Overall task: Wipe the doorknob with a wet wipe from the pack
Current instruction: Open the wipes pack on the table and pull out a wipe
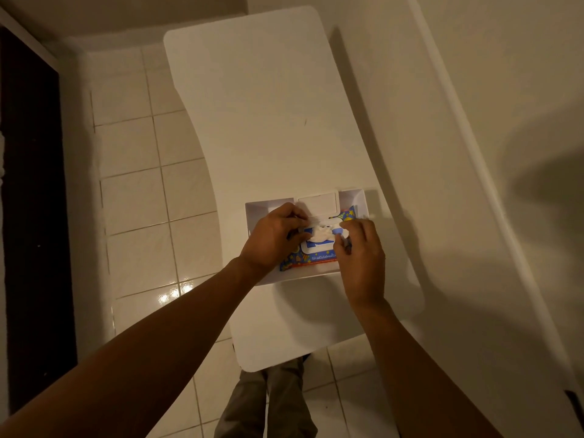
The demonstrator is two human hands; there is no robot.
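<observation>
**K:** White wipe (320,233) is bunched at the pack's opening, between the two hands. Pack (311,259) lies flat in a shallow white tray (252,213) on the table (268,121), lid (317,202) flipped up on the side away from the person.

**M:** Hands?

**K:** Left hand (273,240) sits on the pack's left end, fingers curled down at the opening. Looks like it pins the pack so it won't lift with the wipe. Can't tell if it also pinches the wipe. Right hand (360,251) has fingertips closed on the wipe's right edge, my read is it's the pulling hand.

**M:** Doorknob?

**K:** Not in view. Wipe isn't free of the pack yet.

**M:** Anything in the way?

**K:** Tray walls sit close around the pack, so little room beside either hand. Wall (474,90) just past the right hand. Tiled floor (132,184) to the left hand's side, dark doorway (31,216) beyond it. Risk: a second wipe trails out.
</observation>
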